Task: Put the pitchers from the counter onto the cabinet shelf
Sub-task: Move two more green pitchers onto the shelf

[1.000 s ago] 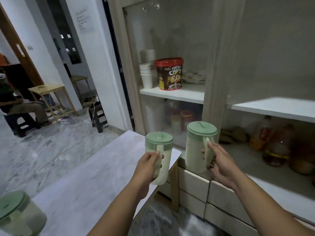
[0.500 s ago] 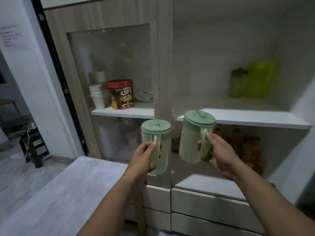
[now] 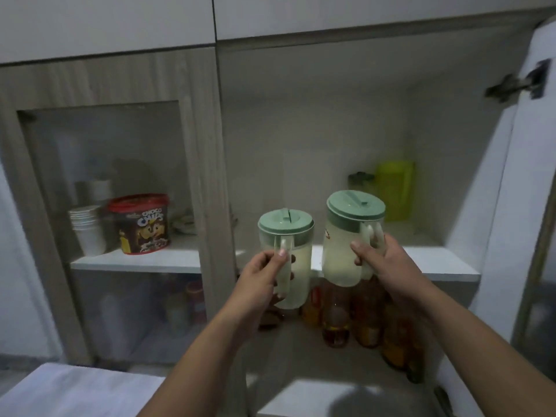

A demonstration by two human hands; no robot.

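Left hand (image 3: 258,279), right hand (image 3: 388,263) each grip pitcher before shelf (image 3: 436,263).

Dim light; wood-grain cabinet frame (image 3: 207,145); frosted glass door (image 3: 105,182); white counter (image 3: 75,392).

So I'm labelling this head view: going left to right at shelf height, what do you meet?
Stack of white cups → Choco Chips tub → left hand's pitcher → right hand's pitcher → yellow-green container, at the back of the open shelf.
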